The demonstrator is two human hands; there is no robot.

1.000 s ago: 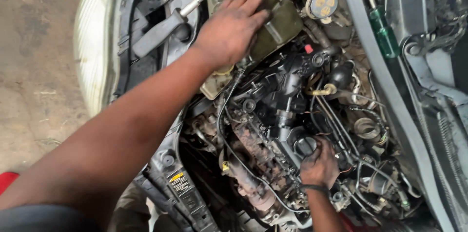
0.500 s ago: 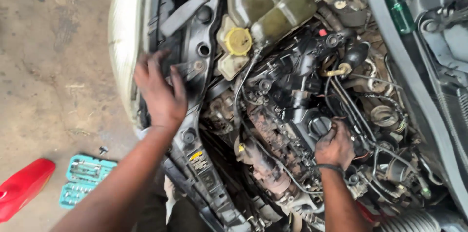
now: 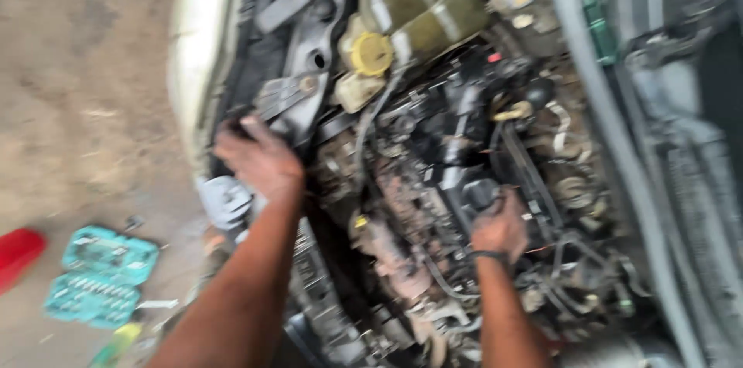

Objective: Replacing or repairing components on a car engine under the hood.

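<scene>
The left hand point(image 3: 259, 159) is laid flat on the front edge of the car point(image 3: 193, 66). The right hand point(image 3: 501, 225) is pressed down on a dark part of the engine point(image 3: 418, 205), and what is under its fingers cannot be made out. A yellow cap point(image 3: 372, 53) is seen between the hands and farther away. A green tool box point(image 3: 101, 275) lies open on the ground, left of the left arm, with a red thing point(image 3: 17, 253) beside it.

I am looking down into what seems a car repair yard or garage forecourt. An open engine bay point(image 3: 464, 182) is filling my view, with hoses, a yellow cap point(image 3: 372, 53) and grimy parts showing. Beside the car, a teal socket set point(image 3: 101, 275) is lying open on the bare concrete floor point(image 3: 77, 105).
</scene>
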